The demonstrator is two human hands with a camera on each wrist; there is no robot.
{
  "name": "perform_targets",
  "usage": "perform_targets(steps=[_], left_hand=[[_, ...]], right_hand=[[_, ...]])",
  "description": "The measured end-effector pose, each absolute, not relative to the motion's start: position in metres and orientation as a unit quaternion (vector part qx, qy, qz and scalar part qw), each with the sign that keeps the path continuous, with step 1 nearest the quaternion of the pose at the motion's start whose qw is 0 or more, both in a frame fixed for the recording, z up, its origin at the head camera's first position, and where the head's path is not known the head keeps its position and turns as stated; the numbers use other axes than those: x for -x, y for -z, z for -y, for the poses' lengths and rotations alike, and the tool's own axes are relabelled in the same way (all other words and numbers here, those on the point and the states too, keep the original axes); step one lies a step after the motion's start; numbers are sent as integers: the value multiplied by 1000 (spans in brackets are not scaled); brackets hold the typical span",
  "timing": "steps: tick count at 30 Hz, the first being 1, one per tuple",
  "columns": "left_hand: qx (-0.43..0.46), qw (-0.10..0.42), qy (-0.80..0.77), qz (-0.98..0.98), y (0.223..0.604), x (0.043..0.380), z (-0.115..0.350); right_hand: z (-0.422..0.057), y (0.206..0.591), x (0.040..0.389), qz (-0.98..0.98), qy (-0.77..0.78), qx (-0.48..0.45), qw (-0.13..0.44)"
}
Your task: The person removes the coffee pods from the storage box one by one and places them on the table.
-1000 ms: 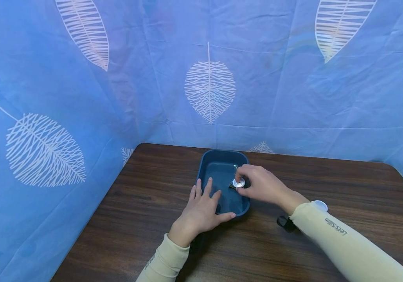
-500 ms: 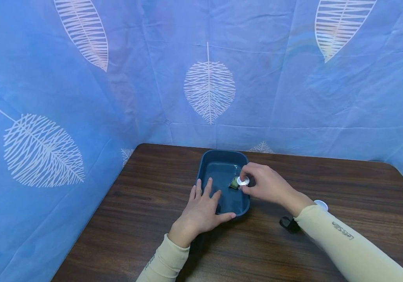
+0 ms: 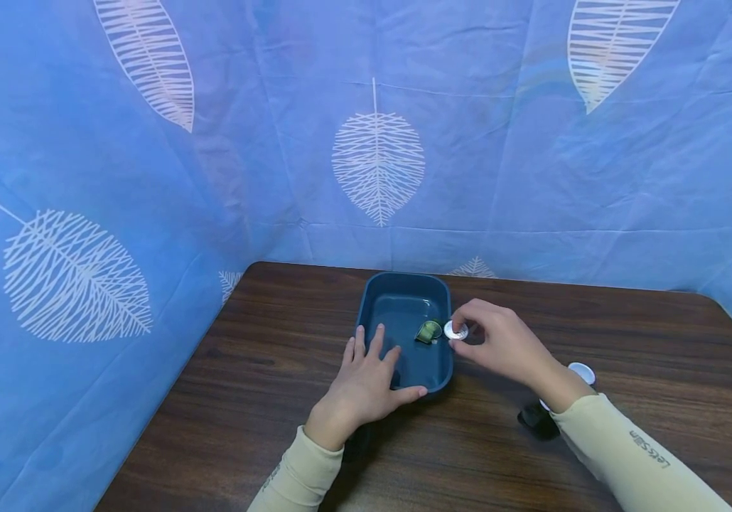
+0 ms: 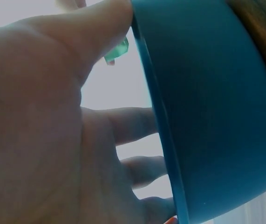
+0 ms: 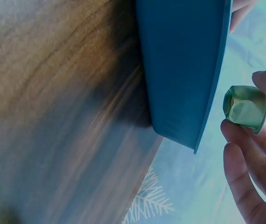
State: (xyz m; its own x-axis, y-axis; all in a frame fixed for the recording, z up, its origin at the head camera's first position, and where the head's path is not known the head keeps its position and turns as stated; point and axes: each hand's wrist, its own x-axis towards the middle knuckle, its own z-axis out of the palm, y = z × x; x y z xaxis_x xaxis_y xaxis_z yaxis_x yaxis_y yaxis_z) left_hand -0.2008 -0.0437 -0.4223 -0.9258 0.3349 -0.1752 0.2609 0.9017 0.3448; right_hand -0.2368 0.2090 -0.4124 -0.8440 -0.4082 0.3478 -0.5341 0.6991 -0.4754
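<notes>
A dark blue rectangular tub stands on the wooden table. My left hand lies across its near left corner with fingers spread; in the left wrist view the thumb and fingers reach over the tub's rim. My right hand is over the tub's right edge, pinching a small coffee capsule by thumb and fingers. Its silvery-white round face points up in the head view, and the right wrist view shows its green cup-shaped body. Inside the tub lies a small green item with a dark edge.
The brown table runs back to a blue cloth backdrop with white leaf prints. A black device and a white round piece sit at the right wrist. Pale sleeves cover both forearms.
My right hand has moved rightward with the capsule, from over the tub's inside to its right rim. The green item in the tub has come into fuller view. The left hand stays put.
</notes>
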Motion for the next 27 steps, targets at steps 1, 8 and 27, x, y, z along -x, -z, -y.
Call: perform_targets(steps=[1, 8, 27], left_hand=[[-153, 116, -160, -968, 422, 201, 44], [-154, 116, -165, -967, 424, 199, 45], [-156, 111, -156, -969, 420, 199, 44]], right_hand=[[-210, 414, 235, 914, -293, -255, 114], [-214, 419, 222, 909, -301, -243, 154], [-226, 439, 188, 878, -354, -175, 271]])
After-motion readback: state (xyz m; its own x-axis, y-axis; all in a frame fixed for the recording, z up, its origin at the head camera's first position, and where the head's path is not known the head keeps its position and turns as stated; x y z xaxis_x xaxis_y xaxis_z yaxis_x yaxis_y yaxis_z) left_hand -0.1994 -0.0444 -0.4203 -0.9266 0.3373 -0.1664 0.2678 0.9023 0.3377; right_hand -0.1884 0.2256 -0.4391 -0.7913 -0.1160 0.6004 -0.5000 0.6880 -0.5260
